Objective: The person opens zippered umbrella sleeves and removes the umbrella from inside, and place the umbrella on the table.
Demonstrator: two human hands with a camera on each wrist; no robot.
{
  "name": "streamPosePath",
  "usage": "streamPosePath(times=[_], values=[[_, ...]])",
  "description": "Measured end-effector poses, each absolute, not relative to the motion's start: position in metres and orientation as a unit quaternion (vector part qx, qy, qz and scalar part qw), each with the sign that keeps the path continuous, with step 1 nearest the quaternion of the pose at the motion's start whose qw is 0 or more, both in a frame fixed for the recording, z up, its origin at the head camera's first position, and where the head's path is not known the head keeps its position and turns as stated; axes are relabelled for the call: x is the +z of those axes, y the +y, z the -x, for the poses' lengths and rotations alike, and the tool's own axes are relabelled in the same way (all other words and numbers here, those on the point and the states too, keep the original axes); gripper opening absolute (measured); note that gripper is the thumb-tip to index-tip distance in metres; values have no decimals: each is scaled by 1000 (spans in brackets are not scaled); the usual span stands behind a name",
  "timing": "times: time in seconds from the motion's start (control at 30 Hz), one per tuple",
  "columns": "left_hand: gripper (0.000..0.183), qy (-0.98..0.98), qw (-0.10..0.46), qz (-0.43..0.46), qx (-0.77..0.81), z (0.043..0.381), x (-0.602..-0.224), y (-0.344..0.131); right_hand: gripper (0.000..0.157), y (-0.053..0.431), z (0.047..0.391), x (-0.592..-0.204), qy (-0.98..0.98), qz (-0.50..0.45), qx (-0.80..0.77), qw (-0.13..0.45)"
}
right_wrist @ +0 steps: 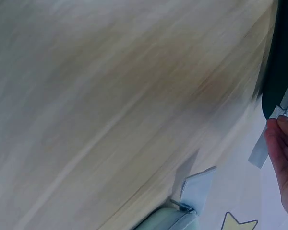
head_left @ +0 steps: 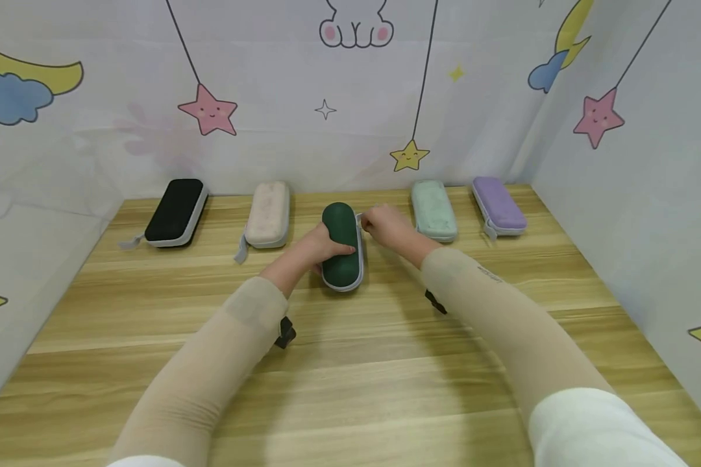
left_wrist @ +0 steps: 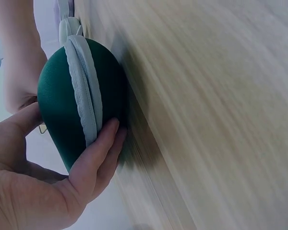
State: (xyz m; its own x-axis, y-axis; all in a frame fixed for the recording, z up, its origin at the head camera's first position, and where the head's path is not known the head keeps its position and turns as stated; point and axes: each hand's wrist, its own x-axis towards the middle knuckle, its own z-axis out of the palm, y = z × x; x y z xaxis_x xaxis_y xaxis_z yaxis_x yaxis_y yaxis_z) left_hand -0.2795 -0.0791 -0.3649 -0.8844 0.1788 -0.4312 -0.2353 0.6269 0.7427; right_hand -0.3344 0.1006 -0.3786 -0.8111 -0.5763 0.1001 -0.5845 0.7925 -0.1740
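A dark green zip case (head_left: pixel 341 269) with rounded ends and a pale grey zip band (left_wrist: pixel 81 93) is held at the middle of the table. My left hand (head_left: pixel 317 248) grips it from the left, thumb across the top and fingers beneath, as the left wrist view also shows. On its far right side my right hand (head_left: pixel 389 226) pinches the zip pull. In the right wrist view the grey pull tab (right_wrist: pixel 260 149) sticks out past the fingertips (right_wrist: pixel 272 125). How far the zip is undone cannot be made out.
Along the back of the wooden table (head_left: pixel 350 389) lie a black case (head_left: pixel 176 211), a cream-pink case (head_left: pixel 269 214), a mint case (head_left: pixel 434 211) and a purple case (head_left: pixel 499 204). Behind them hangs a white cloth (head_left: pixel 280 78) printed with stars.
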Motion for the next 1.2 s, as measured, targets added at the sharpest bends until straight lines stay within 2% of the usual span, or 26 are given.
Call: streamPosePath(times=[0.2,0.4,0.57,0.7,0.8,0.9,1.0,1.2], values=[[92,869,236,20,434,278,-364,-78,14,97,333,-372,-957,-268,107,-13],[86,857,242,17,455,274,-365,-83,28,87,319,-356,-967,-201,136,-72],[78,816,258,57,514,270,-367,-90,39,76,299,-349,-963,-205,151,-82],[62,789,268,71,549,270,-368,-95,52,68,285,-347,-966,-203,141,-79],[55,778,270,66,563,271,-369,-99,70,63,277,-347,-969,-188,136,-90],[57,774,267,64,571,273,-372,-100,87,60,270,-353,-970,-180,125,-102],[61,777,259,61,571,275,-375,-100,97,58,265,-360,-971,-185,112,-100],[65,797,245,61,548,278,-377,-101,97,61,262,-365,-971,-183,122,-91]])
